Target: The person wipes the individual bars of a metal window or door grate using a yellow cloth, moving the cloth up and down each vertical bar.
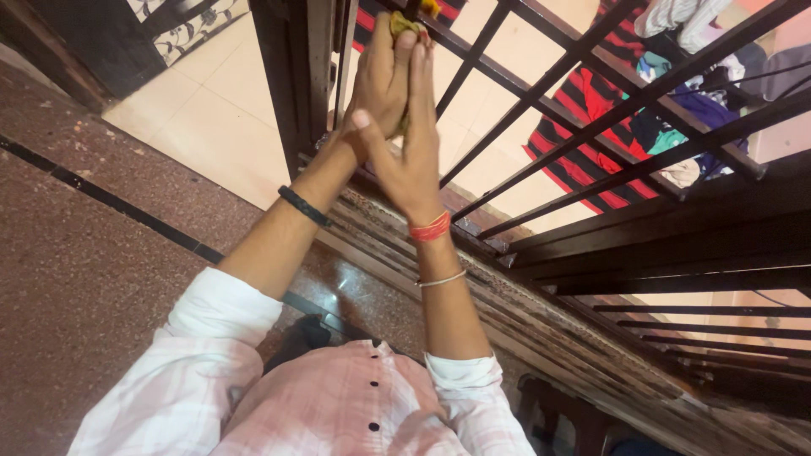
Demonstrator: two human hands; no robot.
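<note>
Two hands raised together against the grille (591,110), palms pressed toward each other with a yellow cloth (404,23) sandwiched between. Left hand (382,80) cupped behind the cloth, fingers curled up over it; right hand (414,148) laid flat against the front, fingers straight and pointing up along the bar. Both closed on the cloth, though loosely on the right, more pressing than clenching. Only a crumpled corner of cloth showing above the fingertips, right at the top edge of view, touching or just beside a dark slanted bar of the grille; exact contact hidden by the fingers. Held so, seemingly, to bunch the cloth into a pad and keep it against the metal.

Black band (304,207) on the left wrist, red thread (431,228) and a thin pale bangle (441,279) on the right. Pink checked sleeves (211,338) rolled back above the forearms, clear of the bars.

Beyond the grille, a pale tiled floor (220,101) with a heap of clothes (676,93), red-and-black striped among them, well apart from the hands. On the near side of the grille, a speckled reddish stone floor (84,270) with a dark inlaid strip, and a streaked stone sill (524,321) running along the foot of the bars.
</note>
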